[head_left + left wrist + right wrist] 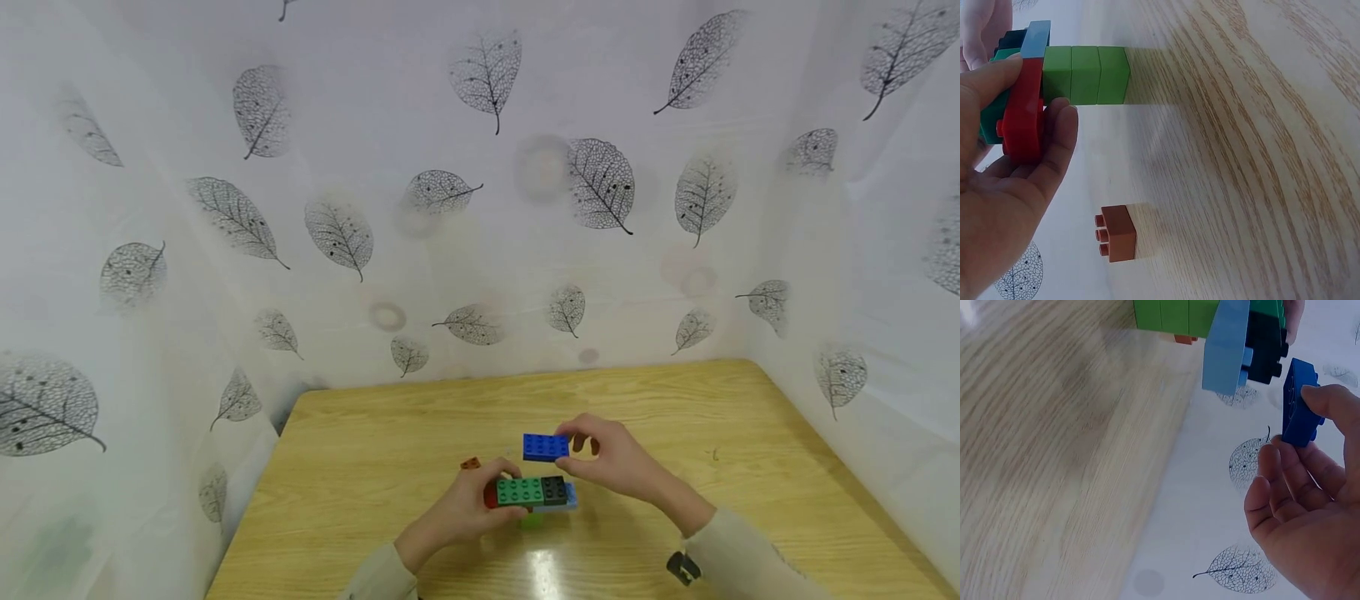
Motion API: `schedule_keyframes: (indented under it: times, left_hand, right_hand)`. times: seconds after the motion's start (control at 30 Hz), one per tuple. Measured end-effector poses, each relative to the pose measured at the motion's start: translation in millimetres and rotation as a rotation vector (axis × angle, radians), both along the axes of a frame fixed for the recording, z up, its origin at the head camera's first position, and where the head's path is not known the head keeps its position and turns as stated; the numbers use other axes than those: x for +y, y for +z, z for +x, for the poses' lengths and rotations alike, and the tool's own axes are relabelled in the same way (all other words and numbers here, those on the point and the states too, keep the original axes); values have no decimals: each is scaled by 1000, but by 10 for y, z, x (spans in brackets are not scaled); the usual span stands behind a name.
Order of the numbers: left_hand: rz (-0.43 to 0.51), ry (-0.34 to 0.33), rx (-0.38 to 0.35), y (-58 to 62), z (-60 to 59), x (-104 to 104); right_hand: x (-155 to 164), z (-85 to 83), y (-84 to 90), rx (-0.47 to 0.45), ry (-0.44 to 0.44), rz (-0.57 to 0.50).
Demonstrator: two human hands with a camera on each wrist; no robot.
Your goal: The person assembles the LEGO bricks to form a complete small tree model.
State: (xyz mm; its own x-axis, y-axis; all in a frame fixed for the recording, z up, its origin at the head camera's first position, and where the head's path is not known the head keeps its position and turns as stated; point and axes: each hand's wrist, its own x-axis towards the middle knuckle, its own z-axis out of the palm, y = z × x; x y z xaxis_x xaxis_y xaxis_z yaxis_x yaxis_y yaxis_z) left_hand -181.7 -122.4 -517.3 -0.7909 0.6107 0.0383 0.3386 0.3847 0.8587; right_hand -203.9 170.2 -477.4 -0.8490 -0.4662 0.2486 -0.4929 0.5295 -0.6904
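Observation:
My left hand [467,507] grips a built stack of toy bricks, its thumb and fingers round the red brick [1024,112] and the green brick [516,492]. On the stack's upper layer a black brick [554,490] sits beside the green one. Below them a light blue brick [1225,353] lies end to end with the red one. A column of light green bricks [1085,75] forms the base, standing on the table. Between thumb and fingertips, my right hand [618,460] pinches a dark blue brick [545,447], studs up, just above and apart from the stack.
A small orange-brown brick [1119,233] stands alone on the wooden table [360,467], behind my left hand. Around the table's back and sides hangs a pale curtain [480,267] printed with leaves.

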Motion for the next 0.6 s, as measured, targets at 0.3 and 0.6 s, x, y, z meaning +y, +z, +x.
schedule_keyframes:
  times: [0.3,0.6]
  left_hand:
    - [-8,-4,24,-13,-5,-1]
    - [-3,-2,31,2,-16,3]
  right_hand:
    - [-93,94,-10,-16,86,10]
    - [-123,131,-57,-11,125,-15]
